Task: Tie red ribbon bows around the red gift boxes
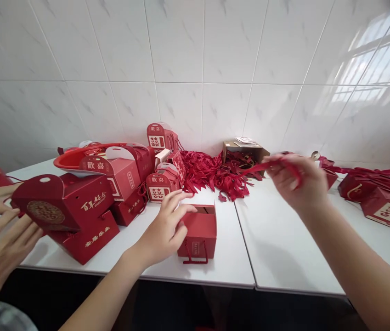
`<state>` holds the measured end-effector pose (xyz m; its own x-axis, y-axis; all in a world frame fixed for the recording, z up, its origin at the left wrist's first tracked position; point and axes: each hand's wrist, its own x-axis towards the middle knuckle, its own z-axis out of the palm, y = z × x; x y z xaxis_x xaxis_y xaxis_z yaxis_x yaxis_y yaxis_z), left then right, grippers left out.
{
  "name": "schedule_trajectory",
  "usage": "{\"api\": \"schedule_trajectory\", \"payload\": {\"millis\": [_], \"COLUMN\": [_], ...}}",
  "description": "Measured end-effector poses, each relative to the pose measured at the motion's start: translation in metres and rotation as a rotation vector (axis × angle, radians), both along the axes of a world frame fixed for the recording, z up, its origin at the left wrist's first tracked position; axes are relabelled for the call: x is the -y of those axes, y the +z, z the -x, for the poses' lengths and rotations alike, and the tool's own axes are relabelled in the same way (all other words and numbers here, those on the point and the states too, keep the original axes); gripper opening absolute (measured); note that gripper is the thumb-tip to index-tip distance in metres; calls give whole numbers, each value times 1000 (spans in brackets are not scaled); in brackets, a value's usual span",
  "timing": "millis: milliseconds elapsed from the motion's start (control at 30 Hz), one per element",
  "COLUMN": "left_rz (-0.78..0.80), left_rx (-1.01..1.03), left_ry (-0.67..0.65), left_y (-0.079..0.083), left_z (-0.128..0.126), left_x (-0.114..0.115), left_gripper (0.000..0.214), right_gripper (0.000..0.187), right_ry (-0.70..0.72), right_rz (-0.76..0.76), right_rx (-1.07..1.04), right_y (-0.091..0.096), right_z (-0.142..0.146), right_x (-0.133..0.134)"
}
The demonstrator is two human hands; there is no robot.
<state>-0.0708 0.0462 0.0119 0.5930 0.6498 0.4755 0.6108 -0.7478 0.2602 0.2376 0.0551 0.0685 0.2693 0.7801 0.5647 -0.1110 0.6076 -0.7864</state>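
A small red gift box (199, 224) with a red cord handle hanging down its front stands near the table's front edge. My left hand (167, 225) is at the box's left side, fingers apart and slightly bent, fingertips over its upper edge; whether they touch it is hard to tell. To the right, my right hand (296, 181) is raised above the table, fingers closed on a red ribbon (267, 164). One end of that ribbon stretches left toward a heap of red ribbons (203, 168).
Another person's hands (5, 234) work at a dark red box (57, 202) on the left. Several red boxes and an orange-red basin (67, 160) stand behind it. By the wall is a cardboard box (227, 149) of ribbons. Ribbon-tied boxes (389, 209) sit far right on the white table (284, 257).
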Motion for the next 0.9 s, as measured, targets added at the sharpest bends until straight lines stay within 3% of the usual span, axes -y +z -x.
{"api": "schedule_trajectory", "payload": {"millis": [100, 167, 267, 400, 500, 600, 733, 900], "left_rz": [-210, -284, -301, -240, -117, 2, -16, -129], "left_rx": [-108, -184, -240, -260, -224, -141, -51, 44], "left_ry": [9, 7, 38, 99, 85, 93, 125, 130], "left_y": [-1, -1, -2, -7, -11, -14, -23, -35], "left_z": [-12, -19, -31, -45, -51, -53, -53, -52], "left_x": [0, 2, 7, 14, 18, 21, 19, 12], "left_gripper": [49, 54, 50, 51, 58, 52, 50, 46], "right_gripper": [26, 27, 7, 33, 36, 34, 33, 31], "right_ry": [55, 37, -35, -44, 12, 85, 138, 128], "right_rz": [-54, -69, 21, 303, 442, 517, 546, 510], "right_rx": [-233, -275, -158, 5, 8, -77, -157, -170], "right_y": [29, 32, 16, -25, -54, -74, -85, -79], "right_z": [-1, 3, 16, 37, 49, 56, 62, 65], "right_x": [21, 33, 43, 47, 49, 54, 62, 70]}}
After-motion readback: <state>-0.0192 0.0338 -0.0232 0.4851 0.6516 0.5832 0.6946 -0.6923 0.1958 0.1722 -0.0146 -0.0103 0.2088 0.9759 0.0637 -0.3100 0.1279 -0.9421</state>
